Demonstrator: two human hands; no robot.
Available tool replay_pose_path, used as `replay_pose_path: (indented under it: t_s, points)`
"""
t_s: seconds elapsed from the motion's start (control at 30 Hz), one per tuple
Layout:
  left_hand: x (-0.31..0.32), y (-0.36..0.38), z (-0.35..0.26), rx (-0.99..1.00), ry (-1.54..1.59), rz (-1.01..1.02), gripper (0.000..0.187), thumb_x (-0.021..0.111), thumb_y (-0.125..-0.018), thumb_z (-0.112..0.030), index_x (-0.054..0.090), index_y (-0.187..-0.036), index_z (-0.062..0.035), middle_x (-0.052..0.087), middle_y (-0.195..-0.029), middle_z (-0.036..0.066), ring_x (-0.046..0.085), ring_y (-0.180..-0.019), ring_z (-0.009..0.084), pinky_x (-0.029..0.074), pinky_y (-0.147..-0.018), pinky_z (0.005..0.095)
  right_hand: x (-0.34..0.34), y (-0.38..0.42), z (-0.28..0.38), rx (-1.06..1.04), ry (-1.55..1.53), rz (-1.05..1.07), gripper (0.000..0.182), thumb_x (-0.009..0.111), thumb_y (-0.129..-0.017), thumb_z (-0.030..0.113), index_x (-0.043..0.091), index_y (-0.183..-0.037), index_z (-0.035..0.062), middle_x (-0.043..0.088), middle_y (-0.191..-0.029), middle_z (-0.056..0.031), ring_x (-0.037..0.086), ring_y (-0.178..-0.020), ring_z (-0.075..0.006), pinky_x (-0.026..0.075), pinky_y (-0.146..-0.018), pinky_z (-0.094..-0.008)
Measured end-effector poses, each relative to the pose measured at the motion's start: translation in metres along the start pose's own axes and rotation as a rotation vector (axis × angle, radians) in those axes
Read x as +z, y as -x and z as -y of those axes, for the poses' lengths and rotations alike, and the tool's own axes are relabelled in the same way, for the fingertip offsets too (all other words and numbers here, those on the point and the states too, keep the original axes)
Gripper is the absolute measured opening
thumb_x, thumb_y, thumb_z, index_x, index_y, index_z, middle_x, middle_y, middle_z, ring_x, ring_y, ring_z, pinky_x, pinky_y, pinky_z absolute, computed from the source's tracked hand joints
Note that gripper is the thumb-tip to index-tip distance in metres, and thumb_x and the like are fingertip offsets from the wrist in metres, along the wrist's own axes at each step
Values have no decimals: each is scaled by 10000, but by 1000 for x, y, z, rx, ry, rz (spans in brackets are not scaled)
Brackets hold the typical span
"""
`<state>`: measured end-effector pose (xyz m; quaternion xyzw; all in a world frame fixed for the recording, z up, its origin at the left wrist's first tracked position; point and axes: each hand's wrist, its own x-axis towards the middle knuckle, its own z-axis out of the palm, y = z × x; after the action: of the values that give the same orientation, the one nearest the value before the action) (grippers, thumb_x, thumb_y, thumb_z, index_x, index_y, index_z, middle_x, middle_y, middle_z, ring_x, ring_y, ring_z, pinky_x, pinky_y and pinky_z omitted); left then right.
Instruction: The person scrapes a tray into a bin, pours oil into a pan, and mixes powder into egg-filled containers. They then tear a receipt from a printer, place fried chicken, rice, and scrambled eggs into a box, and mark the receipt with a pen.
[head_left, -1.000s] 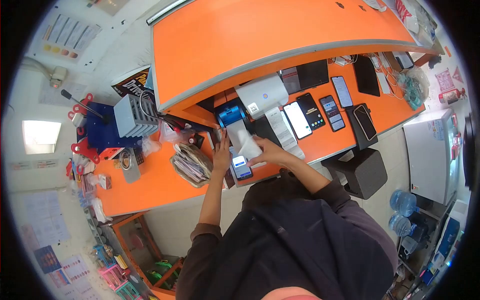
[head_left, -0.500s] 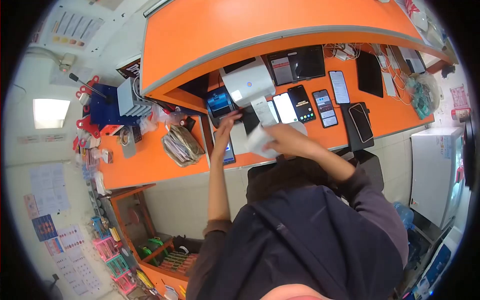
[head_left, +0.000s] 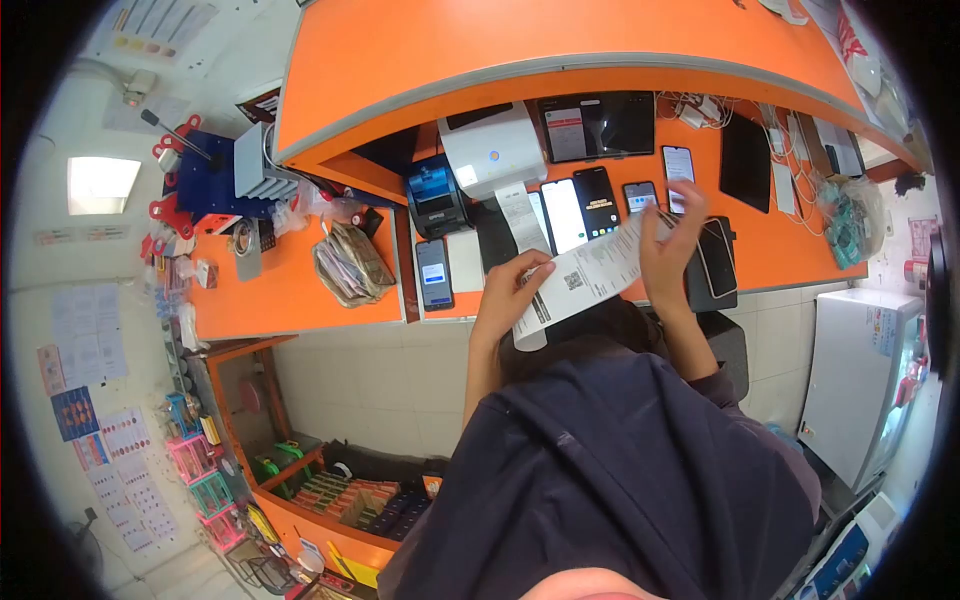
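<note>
A long printed receipt with a square code stretches between my two hands above the counter's front edge. My left hand pinches its left part between thumb and fingers, and the lower left end curls down. At the other end, my right hand grips the paper with its fingers bent upward. Just beyond, a second paper strip hangs from a white printer. Several phones lie behind the receipt, among them a white-screened phone and a black-screened phone.
A dark card terminal stands left of the printer, with a phone in front. A tablet leans at the back. On the left lies an open pouch of papers. Cables and a plastic bag occupy the right end.
The white paper, bunched in my right hand before, is now spread out between both hands. My left hand came away from the printer area to the paper; my right hand moved right and up.
</note>
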<state>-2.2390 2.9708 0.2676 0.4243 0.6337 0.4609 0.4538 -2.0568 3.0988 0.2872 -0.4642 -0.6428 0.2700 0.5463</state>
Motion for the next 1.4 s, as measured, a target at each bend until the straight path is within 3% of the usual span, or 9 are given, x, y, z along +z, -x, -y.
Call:
replay_pose_path:
  t_s: [0.07,0.17,0.3,0.33,0.47,0.93,1.23,1.33,1.4]
  points:
    - [8,1,-10,41,-166,31,203,629,-880,-192,648,-933,3,671,-787,68,558,-633,99,425,-577,241,-8,-22,24,-355,160,457,362,682,-798,157,563,-1129,71,582,-1042,-157,528,-1015,-345,280,-1043,-461]
    - [17,-9,-19,122,-214,111,209,650,-853,-206,668,-919,-9,668,-784,101,561,-605,134,430,-561,270,-5,-20,21,-144,26,1227,415,693,-788,306,598,-1128,88,645,-857,-123,596,-901,-337,168,-1119,-504]
    - [3,-13,-29,119,-246,166,215,654,-846,-201,672,-895,8,671,-757,123,629,-609,197,466,-571,296,2,-27,-16,-101,-6,1503,329,695,-768,381,689,-843,60,638,-695,-120,629,-751,-305,39,-1133,-561]
    - [-1,-11,-31,95,-250,141,218,654,-844,-198,671,-894,13,668,-746,128,632,-604,206,465,-569,296,2,-31,-18,-173,68,1457,311,697,-778,345,675,-754,35,609,-645,-138,599,-635,-260,346,-1028,-469]
    - [-1,-8,-38,68,-275,98,213,628,-853,-186,672,-893,18,660,-725,144,622,-571,213,447,-543,301,11,-46,0,-63,72,1597,298,695,-806,288,650,-805,-6,572,-622,-154,524,-560,-232,458,-689,-331]
    - [7,-2,-30,32,85,-19,173,604,-901,-146,653,-882,18,622,-729,1,524,-697,36,420,-630,201,4,-18,20,-456,-33,1078,149,669,-807,212,697,-822,66,627,-643,-109,603,-589,-288,431,-499,-346]
    - [-17,-1,11,13,-172,42,178,606,-903,-153,614,-822,5,563,-703,-26,478,-699,27,384,-600,206,-18,-55,11,-430,95,1257,201,627,-866,253,709,-836,73,593,-626,-156,570,-508,-295,429,-505,-319]
    - [-38,-3,32,-68,205,-342,233,582,-906,-99,528,-1132,-79,613,-847,25,586,-782,75,436,-595,203,-20,-123,41,-523,-60,498,202,534,-914,178,621,-800,36,537,-639,-91,506,-497,-165,412,-501,-285]
    - [-47,6,43,-10,248,-419,270,569,-906,-70,508,-1168,-93,618,-935,71,580,-881,93,447,-708,207,-22,-192,45,-72,-67,449,163,500,-916,170,563,-989,38,555,-713,-109,556,-592,-209,446,-536,-308]
